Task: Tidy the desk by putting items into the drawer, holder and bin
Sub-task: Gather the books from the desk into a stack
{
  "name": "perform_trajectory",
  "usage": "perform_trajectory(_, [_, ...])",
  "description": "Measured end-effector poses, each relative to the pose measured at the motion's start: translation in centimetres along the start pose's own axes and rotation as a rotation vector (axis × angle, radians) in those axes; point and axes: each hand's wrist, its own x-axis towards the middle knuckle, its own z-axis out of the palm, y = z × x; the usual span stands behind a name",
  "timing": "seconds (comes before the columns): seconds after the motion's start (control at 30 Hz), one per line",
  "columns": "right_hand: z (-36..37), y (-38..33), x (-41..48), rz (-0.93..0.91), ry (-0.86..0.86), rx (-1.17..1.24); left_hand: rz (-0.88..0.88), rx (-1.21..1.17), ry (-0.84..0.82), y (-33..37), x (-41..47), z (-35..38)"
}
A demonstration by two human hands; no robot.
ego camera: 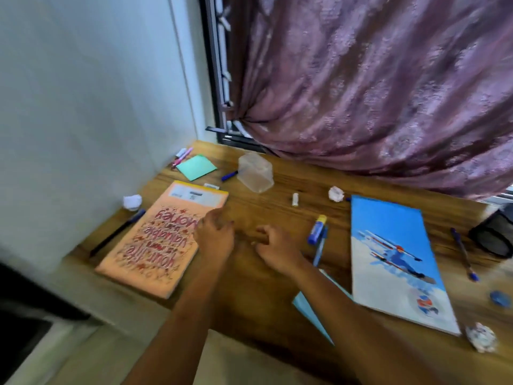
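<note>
Both hands out front, low and close together.
The left hand (215, 236) and right hand (273, 247) reached forward on bare forearms, fingers loosely curled, palms down, nearly side by side, neither gripping anything.

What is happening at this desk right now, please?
A person is at a cluttered wooden desk, apparently about to tidy it. Both hands hover over the middle, fingers curled, holding nothing: the left hand at the edge of the orange book, the right hand near a glue stick. Pens, crumpled paper balls, a blue book and a clear container lie scattered. A black mesh holder stands at the right edge.
</note>
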Motion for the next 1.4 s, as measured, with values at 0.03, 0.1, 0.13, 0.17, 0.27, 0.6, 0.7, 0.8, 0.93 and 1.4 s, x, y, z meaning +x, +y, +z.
perform_trajectory(0.03, [0.7, -0.4, 0.1, 0.002, -0.037, 0.004, 0.022, 0.076, 0.024, -0.8, 0.8, -0.8])
perform_trajectory(0.1, [2.7, -1.7, 0.3, -0.029, -0.083, 0.031, -0.043, 0.272, 0.066, -2.9, 2.0, -3.8])
perform_trajectory(0.13, [4.4, -3.0, 0.4, -0.061, -0.105, 0.034, -0.107, 0.347, 0.114, -4.6, 2.6, -6.0])
perform_trajectory(0.17, [5.9, -4.0, 0.5, -0.082, -0.127, 0.047, -0.158, 0.403, 0.145, -6.1, 3.1, -8.0])
perform_trajectory(0.27, [9.3, -6.2, 0.4, -0.085, -0.248, 0.164, -0.186, 0.504, 0.121, -9.5, 4.3, -11.9])
perform_trajectory(0.6, [12.2, -6.3, 0.9, 0.025, -0.196, 0.269, -0.186, 0.56, 0.151, -11.0, 4.7, -12.6])
perform_trajectory(0.7, [11.2, -5.3, 0.9, 0.063, -0.181, 0.268, -0.274, 0.483, 0.134, -10.6, 4.9, -12.3])
perform_trajectory(0.8, [9.8, -4.3, 0.8, 0.085, -0.176, 0.334, -0.28, 0.401, -0.023, -9.9, 4.9, -12.1])
perform_trajectory(0.93, [8.5, -2.7, 0.6, 0.084, -0.179, 0.459, -0.354, -0.028, -0.191, -6.9, 4.9, -12.7])
perform_trajectory(1.4, [3.9, -2.2, -0.8, -0.209, 0.165, 0.537, -0.22, -0.737, -0.727, 2.6, 0.6, -20.0])
